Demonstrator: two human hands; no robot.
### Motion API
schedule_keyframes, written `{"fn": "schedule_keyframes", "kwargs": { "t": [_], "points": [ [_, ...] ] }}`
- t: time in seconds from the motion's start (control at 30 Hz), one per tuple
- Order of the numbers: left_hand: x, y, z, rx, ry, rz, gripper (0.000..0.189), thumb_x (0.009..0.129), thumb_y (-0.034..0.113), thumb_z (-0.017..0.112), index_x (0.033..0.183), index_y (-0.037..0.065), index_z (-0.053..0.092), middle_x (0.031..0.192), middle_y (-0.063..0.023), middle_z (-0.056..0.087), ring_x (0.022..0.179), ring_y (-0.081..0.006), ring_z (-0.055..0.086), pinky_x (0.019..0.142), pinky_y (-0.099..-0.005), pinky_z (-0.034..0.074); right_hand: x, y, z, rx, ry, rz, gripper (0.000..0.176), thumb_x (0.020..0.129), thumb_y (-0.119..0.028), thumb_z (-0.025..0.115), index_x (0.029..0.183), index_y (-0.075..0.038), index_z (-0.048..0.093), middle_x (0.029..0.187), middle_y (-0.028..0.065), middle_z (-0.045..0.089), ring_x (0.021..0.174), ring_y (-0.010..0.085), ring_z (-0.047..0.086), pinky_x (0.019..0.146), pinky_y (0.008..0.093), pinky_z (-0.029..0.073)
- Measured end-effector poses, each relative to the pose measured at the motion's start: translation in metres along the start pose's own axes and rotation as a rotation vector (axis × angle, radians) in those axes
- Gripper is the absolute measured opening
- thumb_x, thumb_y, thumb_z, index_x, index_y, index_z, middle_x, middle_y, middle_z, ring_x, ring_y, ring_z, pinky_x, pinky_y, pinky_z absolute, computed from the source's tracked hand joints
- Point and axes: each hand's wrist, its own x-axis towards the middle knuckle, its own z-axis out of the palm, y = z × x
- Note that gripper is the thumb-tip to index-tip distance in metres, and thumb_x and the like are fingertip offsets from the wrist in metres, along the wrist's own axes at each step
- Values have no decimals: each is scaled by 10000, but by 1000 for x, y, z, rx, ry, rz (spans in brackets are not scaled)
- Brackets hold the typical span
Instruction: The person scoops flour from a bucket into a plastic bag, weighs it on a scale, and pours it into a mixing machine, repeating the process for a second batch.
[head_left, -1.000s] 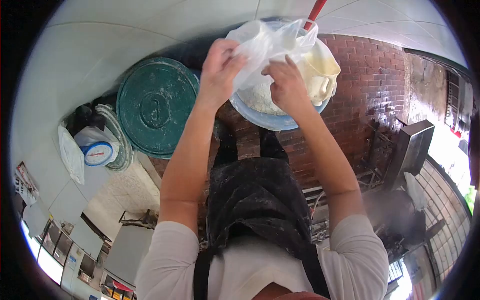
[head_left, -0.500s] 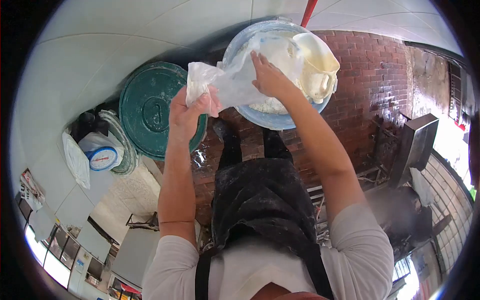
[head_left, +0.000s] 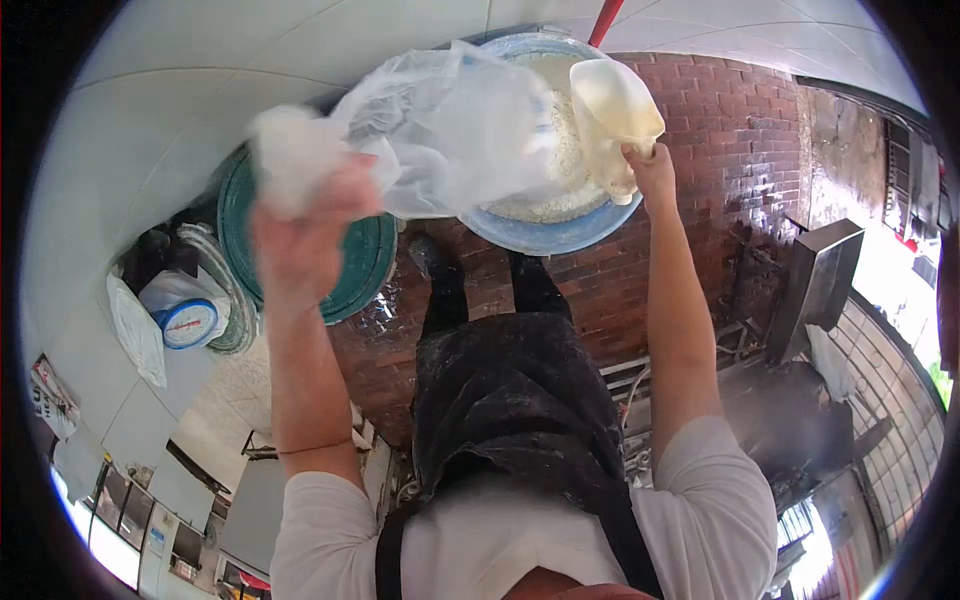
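Note:
My left hand (head_left: 305, 225), smeared by motion, is closed on the bunched end of a clear plastic bag (head_left: 430, 130). The bag spreads out to the right, its far part overlapping a blue tub (head_left: 550, 240). White, flour-like powder (head_left: 562, 195) lies in the tub. At the tub's right side my right hand (head_left: 652, 172) has its fingers wrapped round the handle of a cream plastic jug (head_left: 608, 95). The jug leans with its wide mouth facing up, over the powder.
A green lidded bin (head_left: 365, 265) stands left of the tub, partly behind my left arm. Further left are a blue-rimmed dial scale (head_left: 188, 323) and a white bag (head_left: 135, 330). The brick floor (head_left: 700, 130) looks wet. A metal stand (head_left: 825, 285) is at right.
My left hand has moved left and up with the bag, which now spreads wider. My right hand has left the bag and taken hold of the jug's handle.

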Motion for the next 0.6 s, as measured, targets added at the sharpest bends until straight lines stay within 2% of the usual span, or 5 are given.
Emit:
{"fn": "schedule_keyframes", "kwargs": {
  "t": [0.1, 0.17, 0.23, 0.3, 0.6],
  "points": [
    [4, -31, 14, -16, -148, -343, 154, 942, 107, 618, 1042, -4, 657, 875, -84, 688, 861, -163, 642, 880, -323, 497, 12, -1, -12, 146, -237, 64, 475, 854, -373, 758, 1017, 59, 643, 886, 191, 706, 838, 329, 695, 754, 413, 527],
    [4, -41, 7, -117, -65, -324, 176, 950, 112, 608, 1074, -10, 637, 876, -81, 680, 857, -163, 641, 877, -337, 500, -8, -38, -49, 180, -82, -176, 435, 873, -356, 737, 1032, 41, 660, 837, 198, 708, 786, 328, 700, 727, 418, 528],
    [-1, -46, -3, -212, 20, -321, 200, 957, 117, 598, 1106, -16, 616, 878, -78, 672, 853, -163, 640, 873, -350, 504, -20, -55, -95, -526, -63, -369, 470, 838, -397, 745, 1093, -12, 657, 897, 254, 698, 849, 385, 695, 722, 474, 531],
    [-3, -45, -11, -442, 109, -376, 172, 978, 121, 568, 1070, -21, 597, 809, -52, 623, 816, -171, 625, 878, -367, 504, -65, -109, -121, -738, -180, -189, 432, 841, -407, 728, 1011, -17, 652, 862, 237, 699, 855, 406, 681, 732, 500, 524],
    [9, -54, -24, -628, 283, -279, 274, 1031, 256, 496, 997, -8, 562, 683, -45, 463, 741, -223, 530, 945, -497, 470, -65, -41, 34, -760, -396, -358, 370, 873, -422, 675, 990, -78, 609, 873, 188, 704, 853, 387, 689, 725, 521, 514]
  ]
}}
